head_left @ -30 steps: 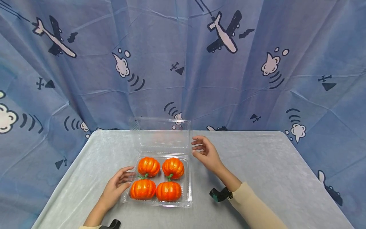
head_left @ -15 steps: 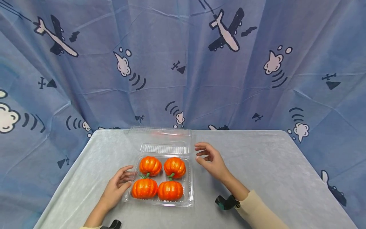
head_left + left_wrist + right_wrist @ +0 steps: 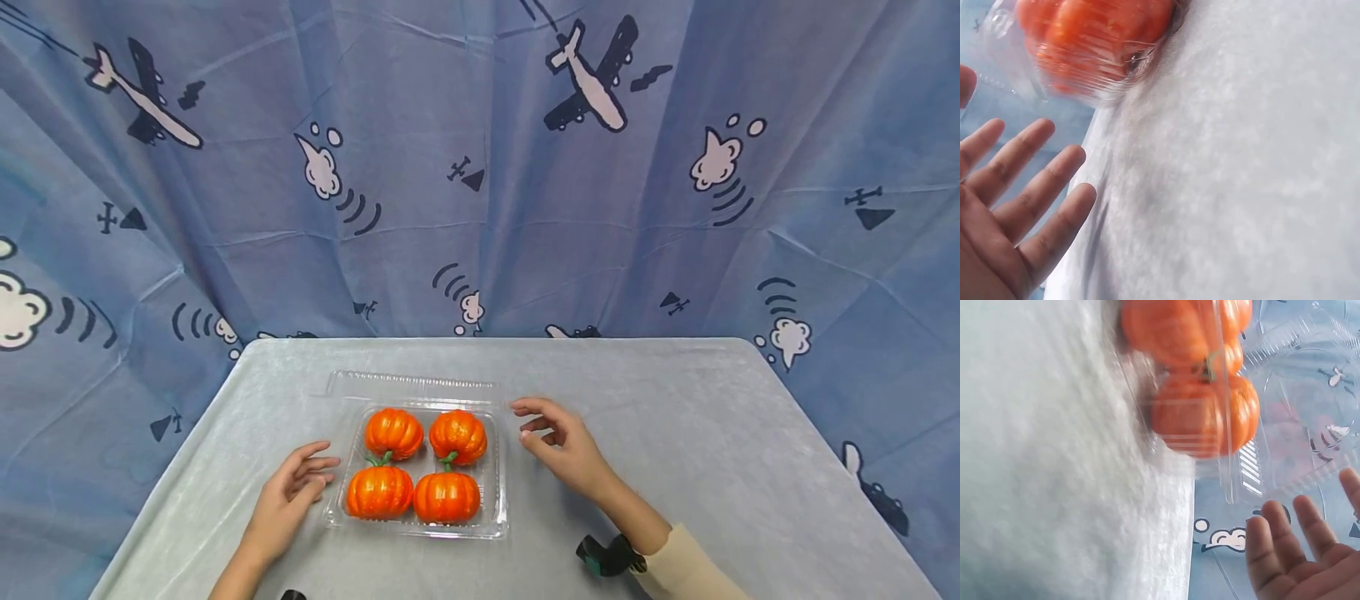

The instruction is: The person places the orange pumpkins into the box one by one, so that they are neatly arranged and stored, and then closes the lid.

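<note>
A clear plastic clamshell box (image 3: 491, 527) lies on the table with several small orange pumpkins (image 3: 446, 498) inside, some with green stems showing. Its hinged lid (image 3: 414, 387) is swung back on the far side, its ribbed edge visible; the lid's clear panel (image 3: 1291, 394) also shows in the right wrist view. Left of the box is my left hand (image 3: 281, 500), fingers spread and holding nothing, fingertips a little off the box wall. On the other side my right hand (image 3: 570, 450) hovers beside the far right corner, fingers loosely bent and holding nothing.
A pale grey cloth covers the table (image 3: 675, 417). Behind it hangs a blue curtain (image 3: 480, 167) printed with planes and clouds. A black wrist device (image 3: 609, 557) is strapped near the right sleeve (image 3: 690, 567).
The lid has tipped from standing up to low behind the box. My right hand has drawn back toward me and slightly right; my left hand has moved left, away from the box.
</note>
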`<state>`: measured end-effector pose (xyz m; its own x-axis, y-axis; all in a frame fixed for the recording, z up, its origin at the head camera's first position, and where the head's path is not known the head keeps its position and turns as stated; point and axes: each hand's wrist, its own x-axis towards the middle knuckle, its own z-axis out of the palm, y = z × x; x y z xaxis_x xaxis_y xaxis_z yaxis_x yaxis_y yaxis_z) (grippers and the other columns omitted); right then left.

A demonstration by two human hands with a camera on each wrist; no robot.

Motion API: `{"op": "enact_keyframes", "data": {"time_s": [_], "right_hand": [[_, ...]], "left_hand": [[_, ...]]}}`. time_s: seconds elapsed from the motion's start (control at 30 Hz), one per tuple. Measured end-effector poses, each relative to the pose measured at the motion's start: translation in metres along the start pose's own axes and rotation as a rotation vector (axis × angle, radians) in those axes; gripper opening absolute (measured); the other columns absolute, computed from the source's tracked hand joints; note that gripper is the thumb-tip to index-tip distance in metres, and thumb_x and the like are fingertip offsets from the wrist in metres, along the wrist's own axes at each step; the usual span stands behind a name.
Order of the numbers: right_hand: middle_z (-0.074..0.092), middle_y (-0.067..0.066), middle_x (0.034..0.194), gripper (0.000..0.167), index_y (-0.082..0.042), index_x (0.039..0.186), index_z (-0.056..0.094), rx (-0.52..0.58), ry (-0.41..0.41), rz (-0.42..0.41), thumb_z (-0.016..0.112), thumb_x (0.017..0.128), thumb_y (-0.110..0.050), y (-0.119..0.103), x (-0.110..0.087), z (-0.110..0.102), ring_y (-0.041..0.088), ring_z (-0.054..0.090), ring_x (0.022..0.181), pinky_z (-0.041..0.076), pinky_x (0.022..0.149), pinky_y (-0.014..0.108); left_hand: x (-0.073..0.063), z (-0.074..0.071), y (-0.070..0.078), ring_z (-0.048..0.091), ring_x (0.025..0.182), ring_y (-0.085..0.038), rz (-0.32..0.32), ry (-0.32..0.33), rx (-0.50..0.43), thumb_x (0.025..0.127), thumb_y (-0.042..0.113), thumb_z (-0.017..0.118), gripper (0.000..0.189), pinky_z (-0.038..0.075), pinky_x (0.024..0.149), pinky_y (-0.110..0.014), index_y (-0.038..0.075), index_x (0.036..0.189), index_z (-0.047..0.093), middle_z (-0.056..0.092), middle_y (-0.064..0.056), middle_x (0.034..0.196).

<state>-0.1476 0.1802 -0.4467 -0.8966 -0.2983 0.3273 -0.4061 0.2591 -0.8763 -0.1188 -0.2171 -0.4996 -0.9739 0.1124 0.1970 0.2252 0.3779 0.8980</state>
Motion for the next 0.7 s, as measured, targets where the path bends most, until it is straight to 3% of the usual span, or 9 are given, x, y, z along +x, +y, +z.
{"op": "enact_keyframes", "data": {"time_s": [0.3,0.53,0.7], "right_hand": [[0.060,0.023,0.122,0.033,-0.007,0.128,0.056,-0.007,-0.080,0.123,0.056,0.095,-0.007,-0.005,-0.024,0.008,0.018,0.065,0.086,0.056,0.067,0.028],[0.060,0.020,0.126,0.034,-0.010,0.131,0.054,-0.032,-0.145,0.215,0.054,0.098,-0.016,-0.008,-0.037,0.014,0.028,0.064,0.084,0.055,0.065,0.026],[0.061,0.021,0.124,0.034,-0.008,0.129,0.055,-0.013,-0.160,0.236,0.057,0.096,-0.014,-0.007,-0.045,0.020,0.027,0.065,0.086,0.054,0.062,0.025]], "left_hand": [[-0.010,-0.004,0.006,0.069,0.089,-0.006,-0.002,0.031,-0.010,0.103,0.008,0.040,0.032,0.055,0.064,-0.029,0.003,0.133,0.050,0.069,-0.021,0.111],[-0.019,-0.005,0.007,0.068,0.085,-0.005,0.002,0.072,0.016,0.103,0.009,0.038,0.032,0.055,0.063,-0.029,0.001,0.130,0.054,0.071,0.003,0.102],[-0.025,-0.003,0.008,0.065,0.084,-0.002,0.011,0.047,0.024,0.100,0.006,0.046,0.031,0.055,0.062,-0.029,0.002,0.130,0.053,0.068,0.014,0.102]]}}
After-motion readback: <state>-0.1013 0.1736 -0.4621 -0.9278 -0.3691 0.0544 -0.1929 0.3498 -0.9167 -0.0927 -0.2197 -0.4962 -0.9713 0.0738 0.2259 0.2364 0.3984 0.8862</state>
